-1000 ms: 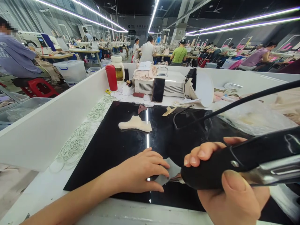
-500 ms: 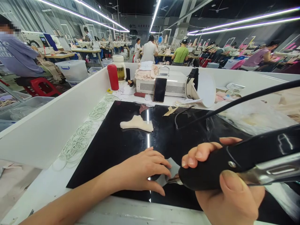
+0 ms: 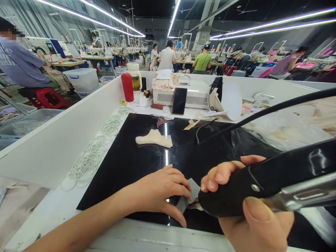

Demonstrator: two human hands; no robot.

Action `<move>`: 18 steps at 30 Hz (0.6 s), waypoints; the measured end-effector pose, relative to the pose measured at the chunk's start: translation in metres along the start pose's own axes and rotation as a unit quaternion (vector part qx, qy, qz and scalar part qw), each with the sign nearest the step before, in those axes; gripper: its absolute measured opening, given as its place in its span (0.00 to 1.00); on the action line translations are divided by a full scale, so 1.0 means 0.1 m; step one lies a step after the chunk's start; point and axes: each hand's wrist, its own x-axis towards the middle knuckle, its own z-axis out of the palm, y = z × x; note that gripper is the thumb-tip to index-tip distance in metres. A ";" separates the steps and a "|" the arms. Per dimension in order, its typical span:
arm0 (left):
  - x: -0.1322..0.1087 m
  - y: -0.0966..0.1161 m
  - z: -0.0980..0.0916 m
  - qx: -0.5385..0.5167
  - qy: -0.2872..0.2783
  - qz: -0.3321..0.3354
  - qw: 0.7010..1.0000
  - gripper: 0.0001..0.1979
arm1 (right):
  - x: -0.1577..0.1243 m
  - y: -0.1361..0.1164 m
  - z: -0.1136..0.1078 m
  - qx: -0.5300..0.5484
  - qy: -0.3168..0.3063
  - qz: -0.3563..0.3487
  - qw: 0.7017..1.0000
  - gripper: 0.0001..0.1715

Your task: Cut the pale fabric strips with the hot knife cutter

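Note:
My right hand (image 3: 252,213) is wrapped round the black handle of a corded tool (image 3: 275,178), whose front end rests by a small grey fabric piece (image 3: 193,190) on the glossy black work surface (image 3: 131,157). My left hand (image 3: 157,192) lies flat on the surface with its fingers spread, fingertips pressing the left edge of that piece. The tool's black cord (image 3: 262,113) runs up to the right. Farther back on the surface lies a stack of cream fabric pieces (image 3: 154,138).
White rings (image 3: 89,157) lie in a line along the white side wall (image 3: 57,140). At the back stand a red bottle (image 3: 127,87), a jar (image 3: 133,75), a white machine box (image 3: 194,92) with a phone (image 3: 179,101) leaning on it, and a clear plastic bag (image 3: 283,131). Other people work at distant tables.
My right hand with the tool has slid a little to the left, closer to my left hand. The left hand has stayed on the fabric piece, its fingers shifting slightly.

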 end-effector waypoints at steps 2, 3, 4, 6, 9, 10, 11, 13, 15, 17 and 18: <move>-0.01 0.02 0.00 -0.001 0.011 -0.002 1.000 0.17 | 0.06 -0.06 -0.02 -0.002 0.044 -0.015 0.999 0.27; -0.01 0.04 0.00 0.001 0.017 -0.005 1.000 0.16 | 0.09 -0.08 -0.04 -0.005 0.068 -0.018 0.998 0.28; -0.01 0.05 0.01 0.005 0.021 -0.009 1.000 0.16 | 0.12 -0.10 -0.06 -0.009 0.092 -0.020 0.996 0.30; -0.01 0.07 0.03 0.014 0.022 -0.016 1.000 0.18 | 0.17 -0.13 -0.13 -0.017 0.129 -0.023 0.991 0.31; 0.00 0.08 0.07 0.028 0.001 -0.017 0.999 0.20 | 0.19 -0.12 -0.22 -0.028 0.142 -0.029 0.989 0.31; 0.00 0.08 0.09 0.033 -0.006 -0.014 0.999 0.21 | 0.18 -0.11 -0.24 -0.030 0.137 -0.032 0.990 0.30; 0.00 0.08 0.10 0.038 -0.012 -0.011 0.999 0.21 | 0.18 -0.10 -0.25 -0.032 0.131 -0.035 0.990 0.30; 0.01 0.08 0.12 0.047 -0.023 -0.011 0.999 0.22 | 0.16 -0.09 -0.25 -0.033 0.121 -0.041 0.991 0.30; 0.00 0.08 0.12 0.054 -0.028 -0.015 0.998 0.21 | 0.15 -0.09 -0.23 -0.028 0.118 -0.045 0.992 0.31; 0.00 0.08 0.11 0.056 -0.032 -0.017 0.998 0.20 | 0.15 -0.08 -0.22 -0.023 0.112 -0.046 0.992 0.31; 0.00 0.08 0.11 0.056 -0.033 -0.017 0.998 0.20 | 0.15 -0.08 -0.22 -0.021 0.108 -0.047 0.993 0.30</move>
